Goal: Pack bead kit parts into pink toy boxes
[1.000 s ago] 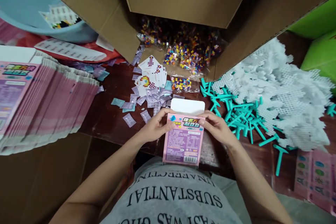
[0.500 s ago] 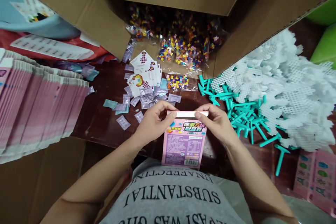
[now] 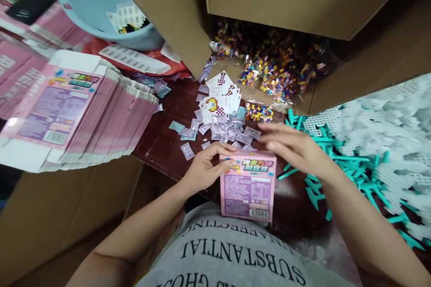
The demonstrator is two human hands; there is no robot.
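Pink carton, top flap closed, stands at the near edge of the dark table, barcode end toward the person's grey shirt. Left hand grips the carton's upper left corner, fingers curled over the top edge. Right hand is open and blurred, fingers spread, just beyond the carton's upper right corner; contact cannot be confirmed. Small purple sachets and printed pattern cards lie scattered toward the table's middle. Bagged coloured beads spill from a cardboard box at the far edge. Flat pink cartons are stacked at the left edge; teal tools and white grids cover the right side.
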